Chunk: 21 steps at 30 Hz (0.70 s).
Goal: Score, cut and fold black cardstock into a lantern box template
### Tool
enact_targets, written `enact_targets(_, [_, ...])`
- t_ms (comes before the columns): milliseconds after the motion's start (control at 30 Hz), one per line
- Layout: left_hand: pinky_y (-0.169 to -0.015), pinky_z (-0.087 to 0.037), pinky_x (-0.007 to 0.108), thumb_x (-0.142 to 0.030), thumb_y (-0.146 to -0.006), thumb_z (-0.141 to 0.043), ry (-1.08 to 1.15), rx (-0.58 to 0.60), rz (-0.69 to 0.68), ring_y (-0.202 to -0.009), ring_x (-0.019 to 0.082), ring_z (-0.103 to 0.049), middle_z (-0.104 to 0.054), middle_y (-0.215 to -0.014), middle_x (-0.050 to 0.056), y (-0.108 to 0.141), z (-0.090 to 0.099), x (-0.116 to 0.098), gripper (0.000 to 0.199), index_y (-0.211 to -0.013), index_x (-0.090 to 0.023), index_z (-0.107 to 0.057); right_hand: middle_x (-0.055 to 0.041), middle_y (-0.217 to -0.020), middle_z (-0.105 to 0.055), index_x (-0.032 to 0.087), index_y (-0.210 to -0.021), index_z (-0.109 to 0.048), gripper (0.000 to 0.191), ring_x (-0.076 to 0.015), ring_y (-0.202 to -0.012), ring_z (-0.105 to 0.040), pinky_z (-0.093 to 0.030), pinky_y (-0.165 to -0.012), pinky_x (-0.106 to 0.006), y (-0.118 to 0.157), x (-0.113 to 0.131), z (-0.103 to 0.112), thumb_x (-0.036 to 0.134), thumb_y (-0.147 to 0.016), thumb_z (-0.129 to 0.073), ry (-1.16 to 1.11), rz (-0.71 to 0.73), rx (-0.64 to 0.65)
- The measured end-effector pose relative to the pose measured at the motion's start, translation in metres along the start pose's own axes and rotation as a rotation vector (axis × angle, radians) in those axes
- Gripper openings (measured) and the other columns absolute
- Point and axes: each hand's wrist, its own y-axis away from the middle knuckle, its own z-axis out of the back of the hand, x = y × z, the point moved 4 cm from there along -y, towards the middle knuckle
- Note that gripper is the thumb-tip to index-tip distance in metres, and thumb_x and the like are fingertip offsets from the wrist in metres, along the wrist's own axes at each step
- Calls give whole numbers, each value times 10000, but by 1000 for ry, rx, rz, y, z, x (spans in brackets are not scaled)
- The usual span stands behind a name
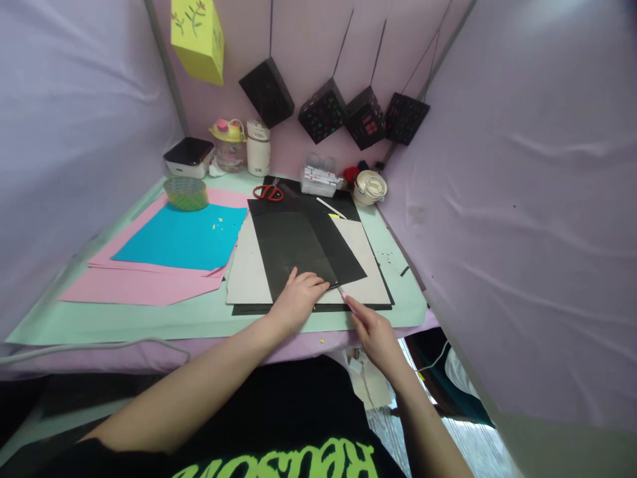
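Observation:
A black paper sheet (pixel 298 242) lies on a white board (pixel 249 272) near the front of the desk. My left hand (pixel 300 300) rests on the sheet's front edge, fingers spread and pressing down, holding nothing. In my right hand (pixel 371 328) is a slim pink-handled cutter (pixel 350 302), its tip touching the sheet's front edge just right of my left fingertips. More black paper (pixel 348 202) lies behind, partly under the sheet.
Blue paper (pixel 184 238) and pink paper (pixel 119 285) lie left, with a green bowl (pixel 186 193) behind. Red-handled scissors (pixel 269 192), a marker box (pixel 319 180) and a cream jar (pixel 369 188) stand farther back. Black boxes (pixel 322 111) hang above.

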Motion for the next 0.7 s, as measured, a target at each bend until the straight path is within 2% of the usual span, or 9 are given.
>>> enact_targets(167, [-1121,-176,619,-11,-882,-359,-46,56,-8,-1296,262,-437,-588,-1325,94,-1,0,-3,472,-1213,-209,-631,-65,-1060,-693,339,-1387,-506,469,-257,-980,-662,-512,-871,-403,-1,-1,5,259,-941,-381,162,-42,12])
enact_targets(333, [-1119,-158,638,4,-877,-343,-33,72,-18,-1316,272,-430,-580,-1337,112,-1,-1,-7,483,-1218,-184,-629,-66,-1001,-699,350,-1375,-520,462,-251,-911,-669,-514,-807,-377,0,-4,7,263,-943,-382,234,-56,-1])
enact_targets(433, [-1116,-160,647,8,-873,-350,-13,65,-32,-1308,276,-441,-592,-1323,114,-1,-1,-7,474,-1201,-174,-640,-69,-1001,-709,338,-1379,-518,456,-247,-876,-671,-518,-775,-370,7,-15,22,287,-946,-381,252,-98,-21])
enact_targets(533, [-1114,-164,650,18,-865,-356,5,54,-34,-1296,274,-457,-606,-1306,109,0,-3,-4,473,-1175,-181,-654,-81,-1054,-710,294,-1369,-536,451,-249,-872,-672,-522,-746,-373,22,-27,52,332,-940,-402,243,-188,-175])
enact_targets(600, [-1116,-165,646,16,-866,-365,8,27,-43,-1288,269,-468,-614,-1297,101,0,-5,-2,470,-1166,-196,-658,-76,-1196,-666,292,-1379,-518,460,-250,-989,-652,-514,-790,-365,30,-26,67,373,-935,-428,179,-147,-313])
enact_targets(667, [-1125,-173,627,3,-878,-373,22,-25,-49,-1274,255,-486,-624,-1285,86,1,-7,1,464,-1179,-215,-651,-91,-1189,-663,255,-1391,-490,513,-246,-965,-652,-512,-765,-348,29,-20,68,420,-905,-493,120,-129,-356])
enact_targets(700, [-1129,-186,610,-6,-885,-380,37,-57,-46,-1263,245,-498,-630,-1278,76,2,-7,3,458,-1189,-222,-645,-98,-1110,-686,225,-1360,-512,527,-240,-889,-660,-511,-722,-336,24,-17,63,442,-881,-533,101,-139,-348])
